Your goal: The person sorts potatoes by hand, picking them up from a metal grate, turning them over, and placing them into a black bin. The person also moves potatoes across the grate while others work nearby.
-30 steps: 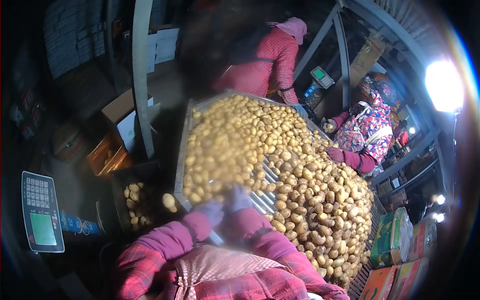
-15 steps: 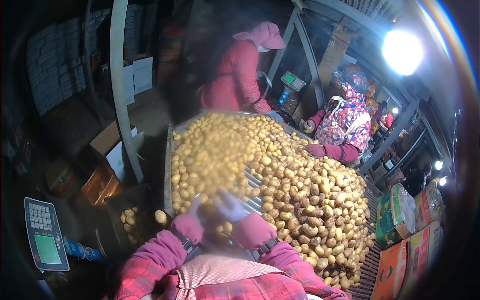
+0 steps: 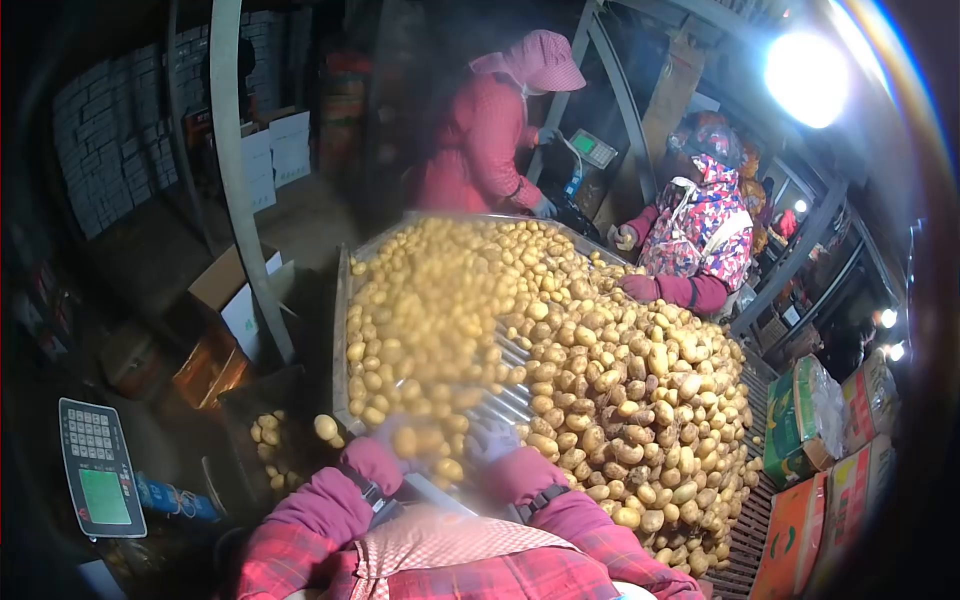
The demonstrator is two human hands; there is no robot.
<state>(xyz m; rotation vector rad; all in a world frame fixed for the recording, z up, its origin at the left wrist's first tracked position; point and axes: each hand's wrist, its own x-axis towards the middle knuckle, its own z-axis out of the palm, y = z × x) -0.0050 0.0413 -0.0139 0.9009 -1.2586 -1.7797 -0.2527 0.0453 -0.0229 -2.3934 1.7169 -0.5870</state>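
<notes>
Potatoes (image 3: 620,400) lie in a large heap over a metal sorting table. My left hand (image 3: 386,432), in a pale lilac glove, is at the table's near edge, its fingers closed around a potato (image 3: 405,442). To its right, my right hand (image 3: 490,440), gloved alike, is low over the metal rollers (image 3: 508,385), beside the darker heap. Its fingers are smeared, and I cannot tell whether they hold anything. Another potato (image 3: 448,469) lies between the two hands. Yellower potatoes (image 3: 375,350) cover the left part of the table, partly blurred.
A digital scale (image 3: 100,475) stands at my left, near a bin of potatoes (image 3: 268,435). Two co-workers (image 3: 485,140) (image 3: 700,235) stand across the table and at its right side. Colourful cartons (image 3: 795,535) are stacked at right. A metal post (image 3: 240,200) rises at left.
Both hands have drawn back toward me; the left now has a potato at its fingers, and the right has shifted slightly right. The far co-worker has reached an arm toward the far scale.
</notes>
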